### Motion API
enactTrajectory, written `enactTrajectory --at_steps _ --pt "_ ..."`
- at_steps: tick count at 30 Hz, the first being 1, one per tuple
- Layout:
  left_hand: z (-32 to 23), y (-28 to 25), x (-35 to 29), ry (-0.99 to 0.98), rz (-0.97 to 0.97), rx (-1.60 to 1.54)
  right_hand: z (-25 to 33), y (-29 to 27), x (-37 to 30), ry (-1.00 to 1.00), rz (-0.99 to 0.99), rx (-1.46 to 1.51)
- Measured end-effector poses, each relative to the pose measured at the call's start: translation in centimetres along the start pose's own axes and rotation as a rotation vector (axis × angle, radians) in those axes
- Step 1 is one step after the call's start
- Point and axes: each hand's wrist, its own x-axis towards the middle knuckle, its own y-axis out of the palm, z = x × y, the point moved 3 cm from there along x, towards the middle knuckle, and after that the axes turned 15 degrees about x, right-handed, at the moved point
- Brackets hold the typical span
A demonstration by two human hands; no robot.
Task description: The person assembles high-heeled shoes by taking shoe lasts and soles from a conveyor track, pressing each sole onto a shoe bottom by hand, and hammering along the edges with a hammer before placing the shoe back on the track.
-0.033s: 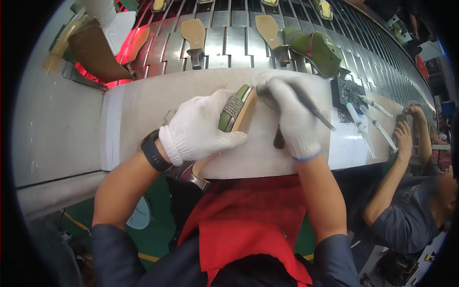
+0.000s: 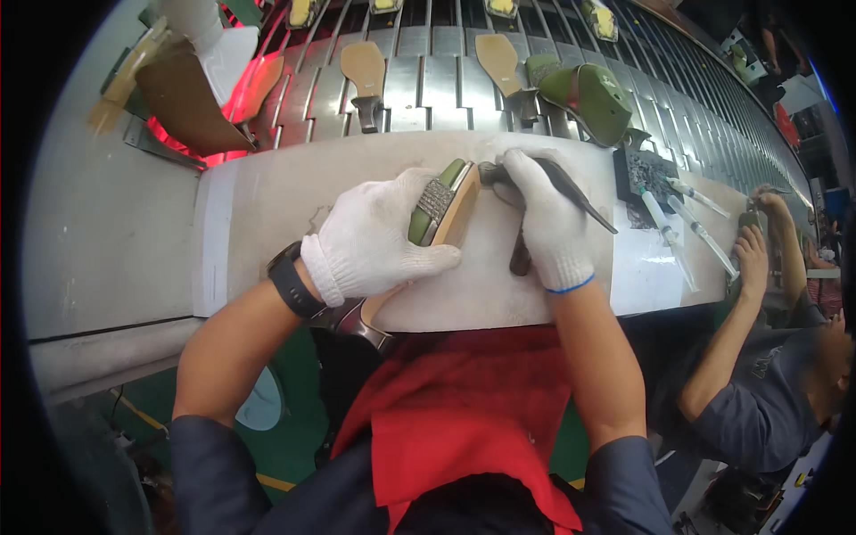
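My left hand (image 2: 379,236), in a white knit glove, is closed round a heeled sandal (image 2: 455,214) lying on its side. A glittery grey band and a green edge show on the sandal, and its tan sole faces right. Its heel end pokes out below my left wrist, over the near edge of the bench; my palm hides the middle. My right hand (image 2: 557,223), also gloved, grips a dark shoemaker's hammer (image 2: 573,192). The hammer's round face is right beside the sandal's toe edge, its long curved tail points right, and the handle end shows under my palm.
Beyond the pale bench (image 2: 267,192) runs a slatted metal conveyor (image 2: 443,82) carrying tan soles (image 2: 363,67) and a green shoe upper (image 2: 599,102). Several syringes (image 2: 700,234) lie right, by a dark block (image 2: 646,169). A co-worker's hands (image 2: 756,250) are at far right.
My right hand and the hammer were blurred by motion and now look sharp, with the hammer's face slightly lower and to the right. My left hand keeps its hold on the sandal.
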Motion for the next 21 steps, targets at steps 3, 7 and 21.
enactTrajectory --at_steps 3,7,21 --pt "-0.5 -3.5 -1.3 -0.063 -0.403 -0.141 -0.3 -0.7 -1.0 0.002 -0.009 0.042" --pt "-3.6 -8.9 -3.0 0.299 -0.452 -0.276 0.2 -1.4 -3.5 0.061 -0.083 0.162" --pt "-7.9 -5.5 -4.3 0.311 -0.670 -0.262 13.7 4.1 -14.6 -0.239 0.349 -0.280"
